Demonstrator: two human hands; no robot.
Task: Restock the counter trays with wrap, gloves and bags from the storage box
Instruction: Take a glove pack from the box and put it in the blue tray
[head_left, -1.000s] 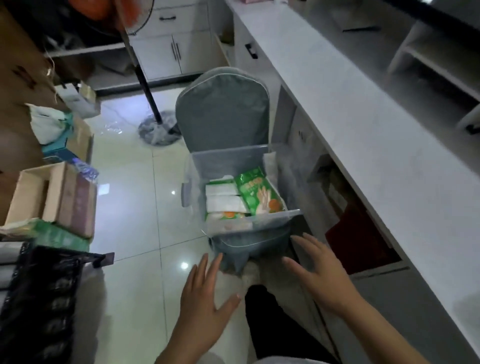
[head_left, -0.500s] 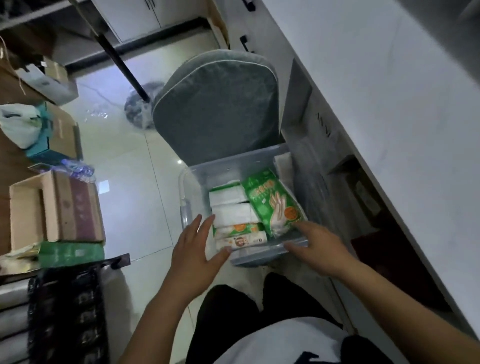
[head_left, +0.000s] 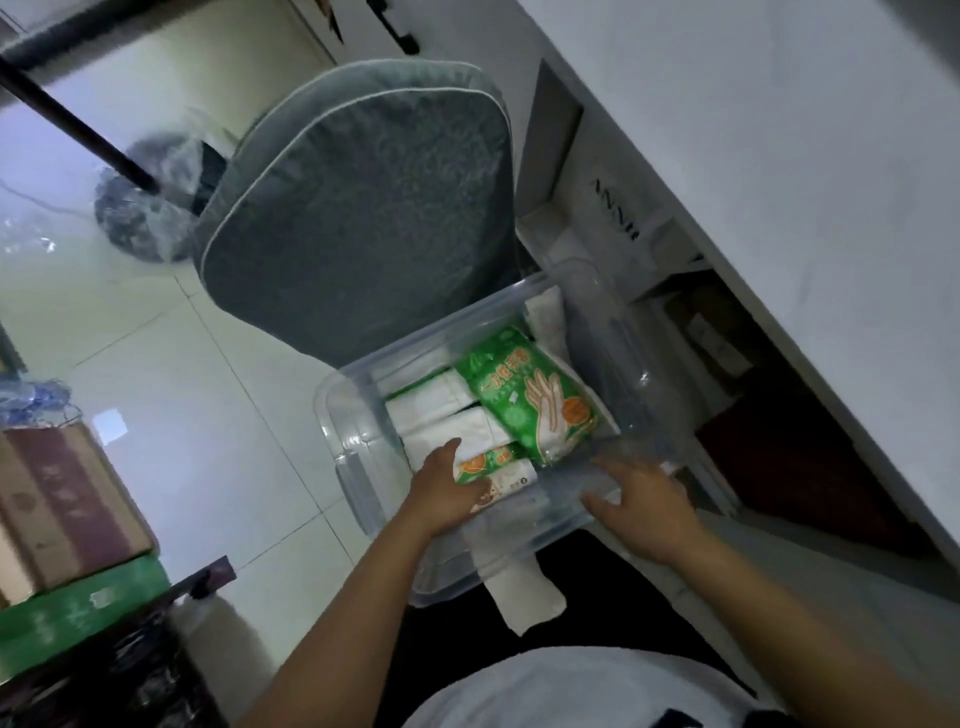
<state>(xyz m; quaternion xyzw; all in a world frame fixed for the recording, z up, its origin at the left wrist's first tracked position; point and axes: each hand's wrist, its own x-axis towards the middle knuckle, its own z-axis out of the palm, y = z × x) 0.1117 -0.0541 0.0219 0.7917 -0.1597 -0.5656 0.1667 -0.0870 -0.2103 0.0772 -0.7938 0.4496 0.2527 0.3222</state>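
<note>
Head view: left hand (head_left: 442, 493) grips small white orange-labelled pack (head_left: 508, 472) at near edge inside clear plastic storage box (head_left: 358, 488); right hand (head_left: 644, 512) relaxed, fingers spread against box's near wall.

Clear plastic storage box (head_left: 358, 483), open at the top, inside it a green glove pack (head_left: 524, 395) with a printed hand, lying flat at the right side, white folded packs (head_left: 447, 410) side by side at the left, two small packs with orange marks (head_left: 506, 470) along the near wall

Head view, steeply downward, close over storage box (head_left: 363, 488)
</note>
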